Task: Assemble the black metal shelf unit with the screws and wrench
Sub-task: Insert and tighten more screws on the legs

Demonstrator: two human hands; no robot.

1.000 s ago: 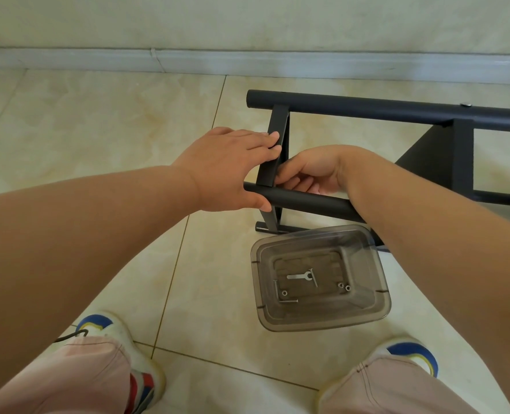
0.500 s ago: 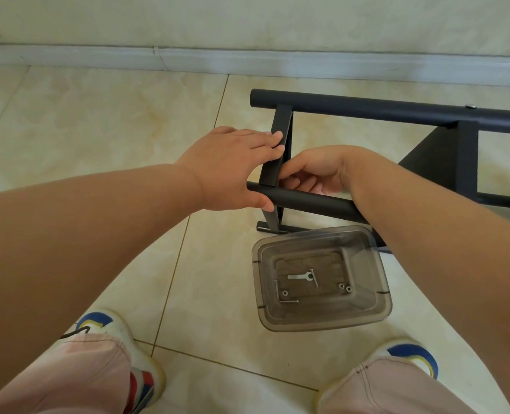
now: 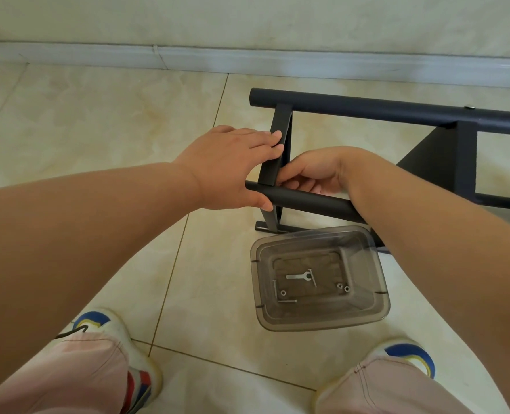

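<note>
Clearly both hands are working one joint of the black shelf frame [image 3: 367,110], which lies on its side on the tiled floor [image 3: 98,121] at about one o'clock from the person's feet. The left hand [image 3: 232,168] spans the corner where the flat crossbar [image 3: 273,156] meets the near tube [image 3: 307,201]: its fingers lie straight over the crossbar's upper face and its thumb presses against the tube's end, so it looks to be bracing the two parts square to each other rather than gripping either. The right hand [image 3: 310,174], at three o'clock of the left and nearly touching it, reaches from the other side with its fingers curled in at the crossbar's lower end; it seems to pinch something at the joint, probably a screw or nut, but whatever it is stays hidden behind the fingers and I cannot tell for sure.

At six o'clock of the joint, just beside the frame, sits a clear plastic tub [image 3: 379,306], kept within easy reach of either hand. In it lie the small flat wrench [image 3: 298,276], a few long screws [image 3: 286,300] and some nuts [image 3: 342,286], so the fastening here is likely at the finger-start stage, with the wrench not yet taken up.

Further out, the far tube runs from twelve toward two o'clock, parallel to the skirting board [image 3: 188,58], and a second crossbar [image 3: 465,159] with a dark panel stands at two o'clock
</note>
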